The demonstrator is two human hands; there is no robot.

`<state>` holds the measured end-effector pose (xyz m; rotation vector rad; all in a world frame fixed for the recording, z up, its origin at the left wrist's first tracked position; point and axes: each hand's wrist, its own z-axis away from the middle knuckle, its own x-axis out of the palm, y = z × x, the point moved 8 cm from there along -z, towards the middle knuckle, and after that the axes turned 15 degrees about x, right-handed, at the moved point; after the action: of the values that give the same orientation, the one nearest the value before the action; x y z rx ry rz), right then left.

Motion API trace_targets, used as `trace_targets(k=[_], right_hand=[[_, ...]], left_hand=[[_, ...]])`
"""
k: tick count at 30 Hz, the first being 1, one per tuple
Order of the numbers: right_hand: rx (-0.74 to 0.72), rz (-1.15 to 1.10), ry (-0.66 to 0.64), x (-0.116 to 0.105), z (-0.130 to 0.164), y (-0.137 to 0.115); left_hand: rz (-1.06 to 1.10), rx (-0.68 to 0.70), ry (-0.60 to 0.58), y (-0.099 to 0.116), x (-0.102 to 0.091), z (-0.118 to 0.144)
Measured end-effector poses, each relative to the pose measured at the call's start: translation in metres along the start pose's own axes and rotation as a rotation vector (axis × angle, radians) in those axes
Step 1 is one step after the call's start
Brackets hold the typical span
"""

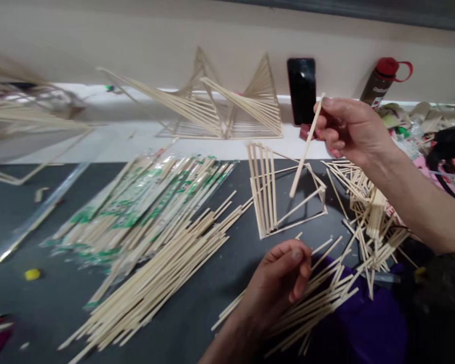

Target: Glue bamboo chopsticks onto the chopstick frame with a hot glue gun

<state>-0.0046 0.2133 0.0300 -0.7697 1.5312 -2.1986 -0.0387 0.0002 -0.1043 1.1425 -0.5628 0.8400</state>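
Note:
My right hand pinches a single wooden chopstick by its upper end, holding it raised and slanted. Below it on the dark table stands a small open frame of joined chopsticks, one side filled with a row of sticks. Nearer to me, my left hand is loosely closed, thumb against the curled fingers, with nothing visible in it. Loose chopsticks lie under and beside that hand. To its left is a pile of bare chopsticks, next to chopsticks in clear green-printed wrappers.
Twisted chopstick structures stand along the wall, another blurred one at far left. A phone leans upright near a red-capped bottle. Tangled short sticks lie at right, a purple item below. A yellow bit lies left.

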Motion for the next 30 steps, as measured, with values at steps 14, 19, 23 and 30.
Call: trace_targets(k=[14,19,23,30], right_hand=[[0.165,0.339,-0.035,0.020,0.120,0.105],[0.215,0.324,-0.021,0.013,0.130,0.110],[0.186,0.396,0.040,-0.001,0.145,0.101],[0.110,0.993,0.912,-0.165,0.173,0.053]], left_hand=[[-0.390,0.184,0.026,-0.001,0.001,0.007],[-0.425,0.168,-0.051,-0.011,0.003,0.006],[-0.461,0.122,-0.089,-0.017,0.013,0.013],[-0.457,0.135,-0.069,-0.019,0.009,0.010]])
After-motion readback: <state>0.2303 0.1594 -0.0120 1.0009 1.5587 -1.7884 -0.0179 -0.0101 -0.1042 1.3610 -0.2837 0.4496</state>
